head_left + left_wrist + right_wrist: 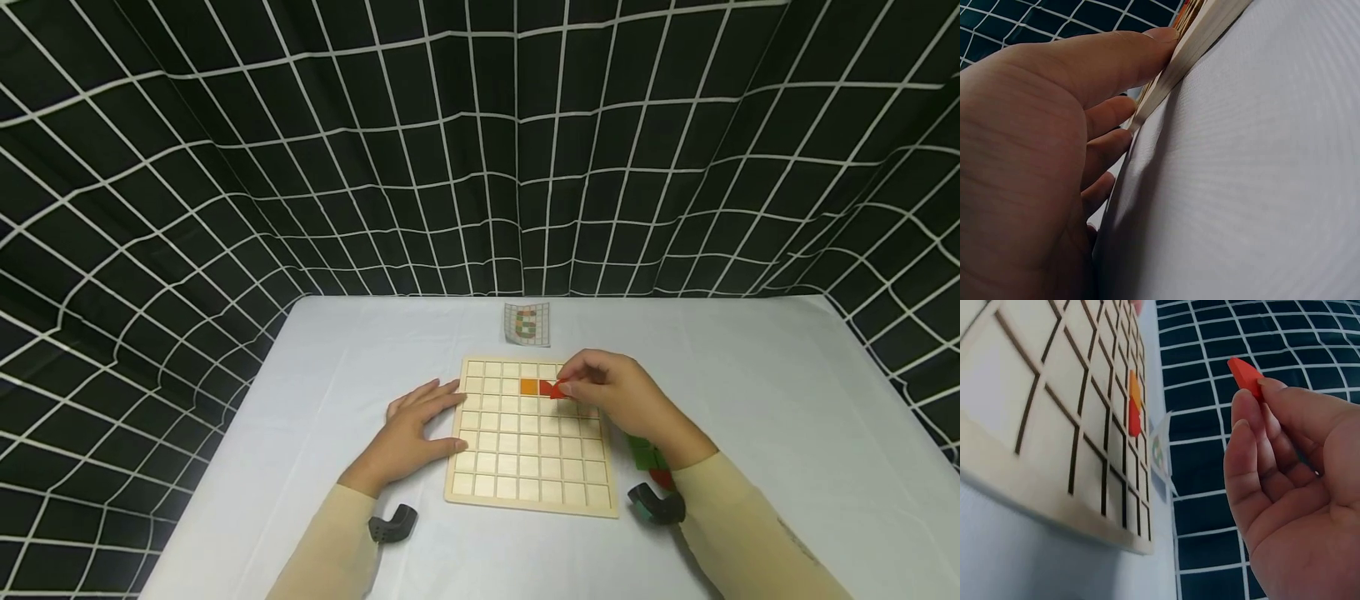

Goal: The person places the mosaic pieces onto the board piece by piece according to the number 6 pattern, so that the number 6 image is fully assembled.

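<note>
A pale wooden grid board [517,433] lies on the white table. In its second row from the far side sit an orange square tile [528,387] and, directly right of it, a red tile [545,387]. Between thumb and fingertips, my right hand [618,396] pinches another red tile [1247,376], held above the board next to the placed red one. My left hand [412,433] rests along the board's left edge, fingers extended; in the left wrist view its thumb [1116,59] touches the board's side. The held tile's full outline is partly covered by my fingers.
A small printed pattern card [527,325] lies beyond the board. Green tiles [647,453] and a red piece [662,479] lie right of the board, partly under my right forearm. Dark curved devices [393,525] sit by both wrists. A black gridded curtain [480,150] surrounds the table.
</note>
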The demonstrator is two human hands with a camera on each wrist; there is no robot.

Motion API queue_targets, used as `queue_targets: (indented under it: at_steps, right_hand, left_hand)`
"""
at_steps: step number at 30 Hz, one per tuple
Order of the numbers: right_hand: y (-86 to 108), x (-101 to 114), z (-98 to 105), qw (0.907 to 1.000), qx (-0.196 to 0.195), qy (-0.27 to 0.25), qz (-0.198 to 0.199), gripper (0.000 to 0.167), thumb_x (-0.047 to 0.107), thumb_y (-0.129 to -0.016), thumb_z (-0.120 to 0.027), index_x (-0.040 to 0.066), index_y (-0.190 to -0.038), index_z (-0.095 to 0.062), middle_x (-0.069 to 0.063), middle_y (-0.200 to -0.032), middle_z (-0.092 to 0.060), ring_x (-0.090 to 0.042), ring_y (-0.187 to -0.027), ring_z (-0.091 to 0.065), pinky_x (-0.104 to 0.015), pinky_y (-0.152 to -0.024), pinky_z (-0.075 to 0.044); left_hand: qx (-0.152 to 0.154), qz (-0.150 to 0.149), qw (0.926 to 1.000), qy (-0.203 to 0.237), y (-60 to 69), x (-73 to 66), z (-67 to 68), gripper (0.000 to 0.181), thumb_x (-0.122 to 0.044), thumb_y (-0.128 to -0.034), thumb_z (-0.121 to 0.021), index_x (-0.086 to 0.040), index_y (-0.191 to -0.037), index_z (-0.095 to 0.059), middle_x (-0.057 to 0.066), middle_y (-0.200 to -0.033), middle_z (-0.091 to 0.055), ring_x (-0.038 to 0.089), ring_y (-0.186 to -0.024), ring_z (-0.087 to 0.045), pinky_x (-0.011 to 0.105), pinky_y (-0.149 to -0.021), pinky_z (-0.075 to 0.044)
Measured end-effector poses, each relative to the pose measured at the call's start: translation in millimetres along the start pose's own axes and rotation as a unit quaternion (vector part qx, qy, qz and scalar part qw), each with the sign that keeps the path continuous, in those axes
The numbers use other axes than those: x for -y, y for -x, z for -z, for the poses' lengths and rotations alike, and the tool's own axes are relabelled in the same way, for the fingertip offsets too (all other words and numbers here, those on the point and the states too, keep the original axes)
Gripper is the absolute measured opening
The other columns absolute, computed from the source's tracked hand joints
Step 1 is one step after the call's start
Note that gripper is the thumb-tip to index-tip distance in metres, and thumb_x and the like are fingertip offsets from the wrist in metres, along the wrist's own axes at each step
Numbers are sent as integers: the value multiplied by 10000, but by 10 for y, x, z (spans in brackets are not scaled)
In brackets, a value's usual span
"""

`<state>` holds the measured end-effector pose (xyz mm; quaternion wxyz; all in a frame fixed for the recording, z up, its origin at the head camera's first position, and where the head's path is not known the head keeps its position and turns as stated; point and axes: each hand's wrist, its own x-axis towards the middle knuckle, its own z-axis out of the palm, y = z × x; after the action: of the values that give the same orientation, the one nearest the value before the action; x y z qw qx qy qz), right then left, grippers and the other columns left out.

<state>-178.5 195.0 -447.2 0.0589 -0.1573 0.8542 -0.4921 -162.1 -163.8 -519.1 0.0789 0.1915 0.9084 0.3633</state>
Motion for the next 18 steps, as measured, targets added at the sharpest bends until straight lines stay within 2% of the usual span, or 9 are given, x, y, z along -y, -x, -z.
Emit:
queue_targets:
  at_steps: [9,13,18]
  right_hand:
    - [-164,0,-111,9995,148,-278,-5,74,116,-1007,-810,103,-1061,-763,-20,-974,-754,-258,-892,-694,-345,-787,-573]
    - [-235,18,-164,9995,242,-171,79,58,123,-1011,-806,122,-1044,-759,-6,-961,-740,-248,-880,-680,-350,-783,-560]
    - [-327,33,-235,9990,421,-49,168,42,119,-1027,-783,95,-1045,-754,7,-959,-735,-234,-893,-676,-359,-797,-562]
  left_hand:
    - [4,-70,10000,16,-15,25,-18,734,-404,-924,-892,-245,-1580,-603,-126,-1712,-392,155,-1622,-201,490,-1254,-59]
    - [-27,-75,10000,11,-14,21,-17,735,-401,-923,-893,-243,-1579,-604,-128,-1713,-392,164,-1622,-205,493,-1255,-60]
    - [-26,-69,10000,1,-9,26,-14,733,-395,-924,-893,-237,-1578,-605,-124,-1713,-393,167,-1622,-207,492,-1254,-60]
